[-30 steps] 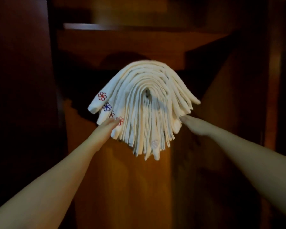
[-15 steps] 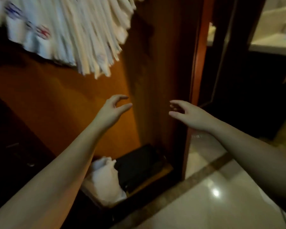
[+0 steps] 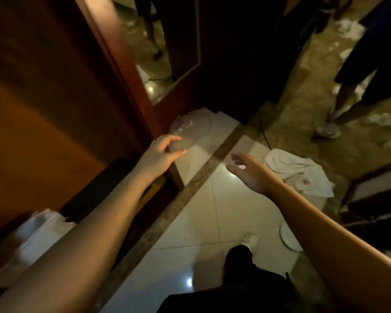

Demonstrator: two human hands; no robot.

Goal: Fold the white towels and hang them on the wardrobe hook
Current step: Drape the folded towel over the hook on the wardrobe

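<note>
Both my hands are out over the pale tiled floor (image 3: 215,224) and hold nothing: the left hand (image 3: 160,152) has loosely curled fingers beside the wardrobe (image 3: 54,91) edge, the right hand (image 3: 251,171) is spread. A crumpled white towel (image 3: 300,175) lies on the floor just beyond my right hand

Two bare forearms without sleeves, left hand (image 3: 159,152) and right hand (image 3: 250,171); black trousers (image 3: 246,276), one white shoe (image 3: 251,240) below.
</note>
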